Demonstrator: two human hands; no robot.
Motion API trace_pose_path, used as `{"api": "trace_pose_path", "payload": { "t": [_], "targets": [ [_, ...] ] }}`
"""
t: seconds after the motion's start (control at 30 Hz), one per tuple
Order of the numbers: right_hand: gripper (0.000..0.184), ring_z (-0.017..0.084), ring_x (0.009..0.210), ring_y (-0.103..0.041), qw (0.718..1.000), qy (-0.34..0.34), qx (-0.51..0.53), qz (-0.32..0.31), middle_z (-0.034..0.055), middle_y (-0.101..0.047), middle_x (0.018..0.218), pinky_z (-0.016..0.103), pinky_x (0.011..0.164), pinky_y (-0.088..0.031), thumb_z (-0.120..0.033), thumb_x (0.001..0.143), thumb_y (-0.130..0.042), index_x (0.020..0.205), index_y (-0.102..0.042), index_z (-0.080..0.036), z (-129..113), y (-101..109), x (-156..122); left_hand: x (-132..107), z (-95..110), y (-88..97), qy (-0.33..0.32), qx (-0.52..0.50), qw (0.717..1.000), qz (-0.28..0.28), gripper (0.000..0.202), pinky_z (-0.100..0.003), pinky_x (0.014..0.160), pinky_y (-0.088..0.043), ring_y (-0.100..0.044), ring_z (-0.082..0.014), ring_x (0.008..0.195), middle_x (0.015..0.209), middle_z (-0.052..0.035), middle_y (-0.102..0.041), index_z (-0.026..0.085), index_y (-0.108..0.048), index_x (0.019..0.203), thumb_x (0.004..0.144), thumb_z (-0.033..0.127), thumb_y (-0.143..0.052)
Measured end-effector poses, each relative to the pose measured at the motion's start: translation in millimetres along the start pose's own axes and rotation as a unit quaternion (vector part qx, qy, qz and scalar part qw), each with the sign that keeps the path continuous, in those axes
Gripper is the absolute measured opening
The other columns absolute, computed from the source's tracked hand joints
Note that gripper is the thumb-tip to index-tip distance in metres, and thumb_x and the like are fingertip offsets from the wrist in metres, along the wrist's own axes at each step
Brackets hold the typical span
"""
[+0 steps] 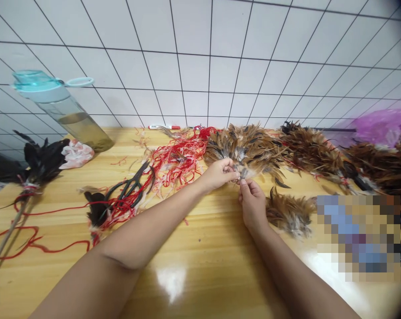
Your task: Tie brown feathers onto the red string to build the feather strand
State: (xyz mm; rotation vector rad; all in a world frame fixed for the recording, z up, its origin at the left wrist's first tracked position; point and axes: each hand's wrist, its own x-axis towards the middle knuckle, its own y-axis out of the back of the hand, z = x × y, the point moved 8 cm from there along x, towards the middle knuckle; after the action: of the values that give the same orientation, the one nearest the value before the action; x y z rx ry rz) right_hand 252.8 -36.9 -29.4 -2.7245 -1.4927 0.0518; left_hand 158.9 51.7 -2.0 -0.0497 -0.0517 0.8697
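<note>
- Left hand (222, 174): reaches in above the table (203, 266); thumb and fingers drawn together, pinching the pale feather tuft (244, 171) at its near end.
- Right hand (253, 199): just beside the left, thumb and forefinger closed at the tuft's lower edge — other fingers curled in toward the palm.
- Fingertips of both hands nearly meet; exact contact between them too small to tell.
- Pale feather tuft: at the near edge of the large brown feather bunch (250, 144); whether joined to it, cannot tell.
- Small brown feather bundle (292, 212): on the table, just to the right of the right hand.
- Red strings (177, 159): tangled heap left of the large bunch, beyond the left forearm.
- Scissors (134, 184): black, lying among red strands — near the black feather bundle (98, 208), well apart from both hands.
</note>
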Motion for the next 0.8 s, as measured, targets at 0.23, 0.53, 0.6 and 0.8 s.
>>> {"api": "trace_pose_path", "payload": {
  "t": [0.23, 0.53, 0.6, 0.8],
  "targets": [
    [0.026, 0.013, 0.060, -0.045, 0.997, 0.060, -0.056, 0.007, -0.0032, -0.050, 0.058, 0.026, 0.056, -0.036, -0.045, 0.080, -0.057, 0.074, -0.059, -0.019, -8.7, 2.9, 2.3, -0.8, -0.8, 7.9, 0.017, -0.012, 1.000, 0.002, 0.028, -0.019, 0.058, -0.036, -0.049, -0.0066, 0.060, 0.067, 0.0014, -0.057, 0.011, -0.061, 0.081, 0.066, 0.030, -0.075],
    [0.027, 0.014, 0.066, -0.050, 0.996, 0.054, -0.068, 0.001, -0.0007, -0.059, 0.068, 0.028, 0.068, -0.040, -0.044, 0.079, -0.057, 0.075, -0.062, -0.017, -1.3, 2.8, 5.3, 2.5, -5.0, 10.4, 0.021, -0.006, 1.000, -0.008, 0.030, -0.022, 0.063, -0.036, -0.051, -0.0088, 0.065, 0.071, -0.0002, -0.059, 0.010, -0.063, 0.080, 0.062, 0.031, -0.076],
    [0.027, 0.014, 0.067, -0.051, 0.997, 0.049, -0.059, -0.007, 0.0000, -0.061, 0.069, 0.029, 0.069, -0.041, -0.043, 0.078, -0.058, 0.074, -0.062, -0.017, -0.4, 1.2, 5.6, 2.2, -4.6, 9.8, 0.020, 0.010, 1.000, -0.010, 0.029, -0.022, 0.063, -0.037, -0.051, -0.0091, 0.065, 0.070, 0.0000, -0.059, 0.010, -0.064, 0.080, 0.062, 0.030, -0.076],
    [0.026, 0.014, 0.064, -0.049, 0.996, 0.052, -0.064, -0.025, -0.0011, -0.059, 0.065, 0.027, 0.065, -0.040, -0.043, 0.075, -0.062, 0.071, -0.062, -0.017, 0.9, -3.1, 5.6, 0.2, -1.3, 6.5, 0.013, 0.068, 0.997, -0.015, 0.024, -0.021, 0.058, -0.034, -0.047, -0.0086, 0.060, 0.063, 0.0023, -0.054, 0.011, -0.062, 0.074, 0.063, 0.030, -0.074]
  ]
}}
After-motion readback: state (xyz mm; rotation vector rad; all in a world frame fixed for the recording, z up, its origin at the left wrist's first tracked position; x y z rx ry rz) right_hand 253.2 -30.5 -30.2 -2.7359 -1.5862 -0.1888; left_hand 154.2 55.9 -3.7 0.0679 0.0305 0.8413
